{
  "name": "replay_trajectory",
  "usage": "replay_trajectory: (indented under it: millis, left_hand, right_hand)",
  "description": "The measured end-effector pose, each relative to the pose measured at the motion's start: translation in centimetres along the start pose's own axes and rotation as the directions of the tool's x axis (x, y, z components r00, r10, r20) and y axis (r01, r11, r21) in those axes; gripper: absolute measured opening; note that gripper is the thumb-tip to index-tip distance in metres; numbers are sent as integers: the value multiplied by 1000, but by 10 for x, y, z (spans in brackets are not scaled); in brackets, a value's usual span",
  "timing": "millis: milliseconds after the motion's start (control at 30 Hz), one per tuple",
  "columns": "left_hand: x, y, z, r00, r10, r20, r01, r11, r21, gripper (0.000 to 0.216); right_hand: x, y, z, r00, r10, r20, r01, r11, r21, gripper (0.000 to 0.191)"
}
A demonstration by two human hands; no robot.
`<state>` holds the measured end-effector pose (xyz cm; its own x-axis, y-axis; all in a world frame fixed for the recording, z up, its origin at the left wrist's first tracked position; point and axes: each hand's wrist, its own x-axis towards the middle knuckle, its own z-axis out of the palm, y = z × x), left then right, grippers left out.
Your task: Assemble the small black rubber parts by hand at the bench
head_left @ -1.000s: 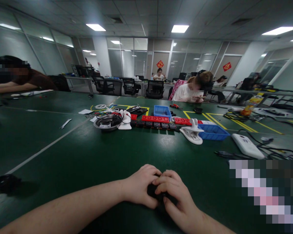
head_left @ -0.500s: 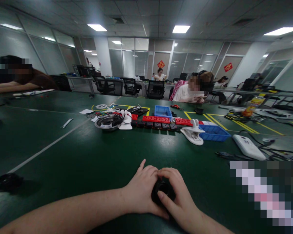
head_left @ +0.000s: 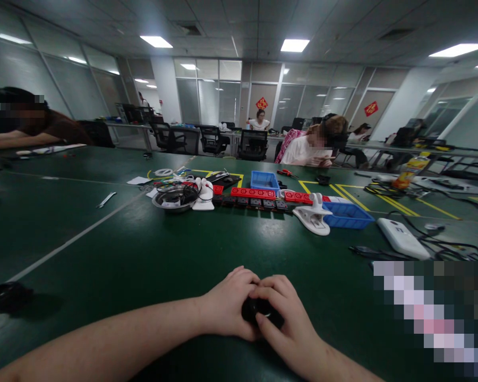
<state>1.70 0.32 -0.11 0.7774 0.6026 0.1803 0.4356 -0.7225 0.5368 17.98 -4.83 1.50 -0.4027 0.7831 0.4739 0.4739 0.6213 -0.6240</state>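
Low over the green tabletop, in the front middle of the head view, a black, glossy, rounded part [head_left: 266, 309] sits between my two hands. My left hand [head_left: 231, 303] is closed around its left side, with most of those fingers hidden behind it. From the right, my right hand [head_left: 292, 313] grips the same part, thumb across the near side and fingers curled over the top. What exactly the part is I cannot tell, since the hands cover much of it. Another black, rounded object [head_left: 8, 296] lies at the far left.
Beyond my hands stand a metal bowl [head_left: 174, 199] of dark parts, red sockets [head_left: 252, 192], a white clip base [head_left: 314, 218] and blue bins [head_left: 347, 215]. To the right lie a white device [head_left: 402, 239] and black cables. A co-worker [head_left: 310, 148] sits across the table.
The black part has tilted, so its round opening shows less. My left hand's raised finger has folded down, and its thumb has drawn in closer to the part.
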Motion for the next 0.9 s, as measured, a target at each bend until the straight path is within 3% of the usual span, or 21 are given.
replay_trajectory:
  millis: [200,400,533,700,900]
  left_hand:
    - [1,3,-7,999,38,38,-38,999,3,46]
    - [1,3,-9,997,55,50,-56,998,12,47]
    - [0,2,-6,996,64,57,-65,998,16,61]
    - [-2,4,-3,1000,13,15,-14,1000,20,81]
    - [-4,14,-3,996,-61,-65,66,995,81,63]
  right_hand:
    - [2,-2,-4,991,-130,41,127,989,71,30]
    - [2,-3,-5,984,-167,68,161,983,87,29]
    - [-1,-1,-4,985,-156,71,150,985,79,27]
    - [-4,4,1,997,-73,-10,73,995,64,31]
    - [-4,6,5,999,33,-31,-32,999,14,25]
